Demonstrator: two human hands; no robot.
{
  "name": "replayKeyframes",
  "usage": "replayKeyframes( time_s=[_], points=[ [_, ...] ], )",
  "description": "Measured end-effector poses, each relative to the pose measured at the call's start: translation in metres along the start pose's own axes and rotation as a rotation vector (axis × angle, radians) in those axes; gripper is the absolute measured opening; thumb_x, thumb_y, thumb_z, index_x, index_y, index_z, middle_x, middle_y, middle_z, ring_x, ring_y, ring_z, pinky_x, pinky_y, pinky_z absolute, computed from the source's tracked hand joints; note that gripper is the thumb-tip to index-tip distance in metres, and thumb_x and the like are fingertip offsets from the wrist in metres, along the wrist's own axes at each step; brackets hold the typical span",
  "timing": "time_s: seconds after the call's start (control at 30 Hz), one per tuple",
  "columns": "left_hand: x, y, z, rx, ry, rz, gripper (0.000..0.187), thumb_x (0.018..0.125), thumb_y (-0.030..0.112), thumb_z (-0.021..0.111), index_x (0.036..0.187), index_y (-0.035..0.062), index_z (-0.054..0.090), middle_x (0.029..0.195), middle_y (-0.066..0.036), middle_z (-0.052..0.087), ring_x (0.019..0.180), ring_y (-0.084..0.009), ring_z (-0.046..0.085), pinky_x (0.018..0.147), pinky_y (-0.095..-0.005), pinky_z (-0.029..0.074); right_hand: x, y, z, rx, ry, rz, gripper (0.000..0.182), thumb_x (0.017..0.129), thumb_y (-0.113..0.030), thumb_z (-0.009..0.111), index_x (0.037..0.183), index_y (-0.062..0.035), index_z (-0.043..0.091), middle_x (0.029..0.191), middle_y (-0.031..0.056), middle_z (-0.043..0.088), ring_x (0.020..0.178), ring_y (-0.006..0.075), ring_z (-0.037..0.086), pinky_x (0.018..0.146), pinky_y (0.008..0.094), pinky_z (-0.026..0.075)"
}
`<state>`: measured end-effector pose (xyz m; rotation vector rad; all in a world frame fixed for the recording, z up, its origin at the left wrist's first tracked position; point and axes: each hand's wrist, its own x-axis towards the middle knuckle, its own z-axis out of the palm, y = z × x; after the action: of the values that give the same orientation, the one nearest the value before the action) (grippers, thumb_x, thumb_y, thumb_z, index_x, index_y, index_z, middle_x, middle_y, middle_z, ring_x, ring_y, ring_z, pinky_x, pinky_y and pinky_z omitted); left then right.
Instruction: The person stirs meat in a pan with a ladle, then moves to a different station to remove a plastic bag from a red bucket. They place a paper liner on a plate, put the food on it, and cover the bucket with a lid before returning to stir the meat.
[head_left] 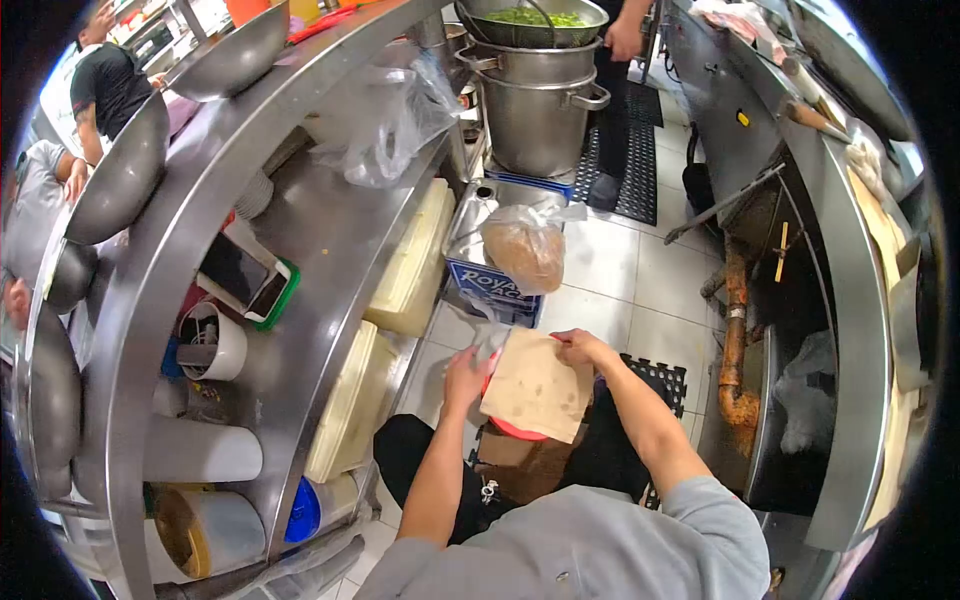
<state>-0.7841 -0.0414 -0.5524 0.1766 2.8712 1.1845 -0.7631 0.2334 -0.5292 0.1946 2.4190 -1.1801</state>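
Between my two hands is a brown paper sheet or bag (538, 385) with dark spots, lying over a red round thing (516, 431) whose rim shows below it. My left hand (465, 378) is at the left edge, its fingers closed around the red rim and some clear plastic. At the upper right corner, my right hand (582, 350) pinches the brown paper. Just beyond them, a tied clear plastic bag with brown contents (525, 255) rests on a blue crate marked ROYAL (487, 280). Below the paper a brown cardboard piece (520, 465) shows.
Large steel pots (537, 125) with a colander of greens (525, 18) stand ahead. Left, a steel shelf (345, 235) holds tubs and containers. At right are a rusty pipe (735, 330) and a steel counter (860, 300). Another person's hand (625, 40) is near the pots; other people work at far left.
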Motion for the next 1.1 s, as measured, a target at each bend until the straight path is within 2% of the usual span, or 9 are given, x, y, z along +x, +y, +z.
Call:
replayKeyframes(
  time_s=[0.2,0.3,0.43,0.5,0.63,0.7,0.83,0.97,1.1],
  points=[
    [0.005,0.005,0.017,-0.26,-0.331,-0.126,0.039,0.078,0.028,0.066,0.107,0.0018,0.06,0.099,-0.018,0.064,0.094,-0.0289,0.06,0.08,-0.0344,0.046,-0.031,-0.031,0.021,-0.428,0.223,-0.068,0.042,0.074,-0.024,0.064,0.115,-0.0135,0.058,0.105,0.0166,0.059,0.091,0.0333,0.059,0.075,0.0403,0.049],
    [0.002,-0.019,0.004,-0.411,-0.376,-0.234,0.042,0.08,0.027,0.066,0.113,0.0017,0.058,0.102,-0.016,0.064,0.093,-0.02,0.06,0.079,-0.0289,0.046,-0.062,-0.04,0.026,-0.477,0.59,-0.3,0.044,0.073,-0.021,0.065,0.115,-0.0131,0.057,0.112,0.0165,0.052,0.094,0.0374,0.056,0.078,0.0436,0.048],
    [-0.002,-0.044,0.003,-0.716,-0.358,-0.311,0.044,0.083,0.026,0.064,0.119,0.0026,0.056,0.109,-0.012,0.062,0.094,-0.0137,0.058,0.079,-0.0256,0.045,-0.066,-0.004,0.028,-0.242,0.473,0.02,0.033,0.073,-0.012,0.065,0.105,-0.0061,0.063,0.097,0.0152,0.06,0.094,0.0349,0.058,0.079,0.0393,0.048],
    [-0.004,-0.032,-0.013,-0.647,-0.417,-0.309,0.045,0.08,0.022,0.066,0.12,0.0039,0.056,0.11,-0.011,0.061,0.093,-0.0146,0.058,0.081,-0.0253,0.045,-0.062,0.019,0.016,-0.024,0.672,-0.17,0.022,0.079,-0.009,0.058,0.099,-0.0065,0.065,0.088,0.0148,0.063,0.086,0.0265,0.061,0.077,0.0362,0.048],
    [0.016,-0.03,-0.021,-0.351,-0.58,-0.2,0.043,0.074,0.015,0.069,0.115,0.004,0.059,0.102,-0.01,0.063,0.083,-0.0147,0.059,0.077,-0.0274,0.046,-0.103,0.018,-0.051,0.574,0.668,-0.048,0.02,0.085,-0.011,0.059,0.1,-0.0005,0.064,0.093,0.0062,0.066,0.085,0.0129,0.06,0.075,0.0264,0.047],
    [0.029,-0.022,-0.023,-0.159,-0.618,-0.164,0.04,0.074,0.015,0.069,0.111,0.0037,0.06,0.096,-0.012,0.063,0.081,-0.0165,0.059,0.075,-0.0286,0.045,-0.11,0.042,-0.065,0.94,0.685,-0.081,0.02,0.086,-0.009,0.057,0.102,0.0024,0.062,0.093,0.0048,0.065,0.084,0.0143,0.06,0.076,0.0266,0.047],
    [0.039,-0.016,0.012,-0.296,-0.238,0.132,0.02,0.076,0.014,0.066,0.088,0.0002,0.061,0.074,-0.01,0.064,0.068,-0.018,0.06,0.066,-0.0291,0.047,-0.123,0.063,-0.069,1.364,0.672,-0.214,0.023,0.09,-0.007,0.051,0.112,0.0013,0.052,0.102,0.0081,0.061,0.094,0.0176,0.059,0.085,0.0303,0.048],
    [0.046,0.002,0.034,-0.296,-0.281,0.129,0.017,0.076,0.014,0.065,0.084,0.0007,0.058,0.072,-0.01,0.063,0.066,-0.0196,0.059,0.063,-0.0308,0.047,-0.135,0.055,-0.049,1.452,0.591,-0.274,0.02,0.09,-0.008,0.052,0.108,-0.0004,0.054,0.101,0.0069,0.061,0.096,0.0174,0.058,0.085,0.0304,0.047],
    [0.07,0.018,0.029,-0.622,-0.294,-0.242,0.022,0.075,0.014,0.067,0.091,0.0018,0.058,0.081,-0.009,0.064,0.075,-0.0177,0.059,0.069,-0.0291,0.047,-0.134,0.037,-0.035,1.275,0.558,-0.169,0.019,0.09,-0.008,0.052,0.107,-0.0012,0.055,0.099,0.0043,0.062,0.088,0.0144,0.059,0.079,0.0274,0.048]
  ],
)
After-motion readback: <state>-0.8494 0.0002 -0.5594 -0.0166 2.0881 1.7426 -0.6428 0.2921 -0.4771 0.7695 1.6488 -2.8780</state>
